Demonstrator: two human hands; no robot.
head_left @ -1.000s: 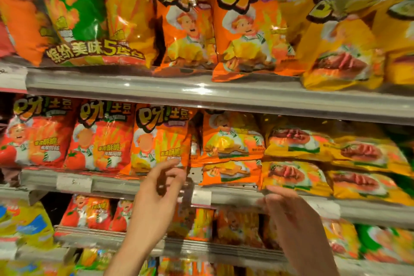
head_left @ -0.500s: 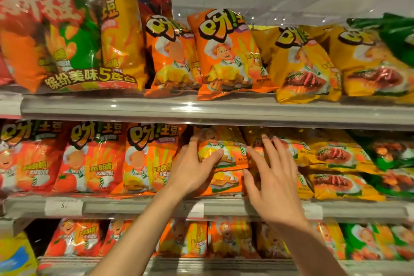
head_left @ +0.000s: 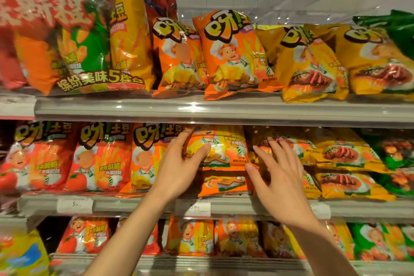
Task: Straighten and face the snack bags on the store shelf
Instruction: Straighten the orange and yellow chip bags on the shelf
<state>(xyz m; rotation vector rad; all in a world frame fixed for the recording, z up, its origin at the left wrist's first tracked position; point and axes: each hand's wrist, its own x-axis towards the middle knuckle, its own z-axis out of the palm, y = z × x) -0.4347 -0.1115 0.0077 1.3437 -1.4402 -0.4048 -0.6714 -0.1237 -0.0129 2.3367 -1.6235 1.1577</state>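
Note:
On the middle shelf (head_left: 224,205) an orange snack bag (head_left: 226,148) lies tilted on top of a second orange bag (head_left: 224,182). My left hand (head_left: 179,170) grips the upper orange bag at its left edge, thumb across its front. Spread beside that bag's right edge, my right hand (head_left: 280,177) has its thumb at the lower corner and its fingertips against a yellow bag (head_left: 289,143). Upright orange and red bags (head_left: 100,159) stand in a row to the left.
Yellow bags (head_left: 345,163) and green bags (head_left: 394,157) lie stacked flat to the right. The upper shelf (head_left: 201,108) holds large orange bags (head_left: 230,56), yellow bags (head_left: 309,63) and a multipack (head_left: 85,51). A lower shelf carries more bags (head_left: 192,237).
Both hands rose from below the middle shelf's edge to the stacked orange bag. The left closed on its left side; the right spread at its right edge. The view tilted upward.

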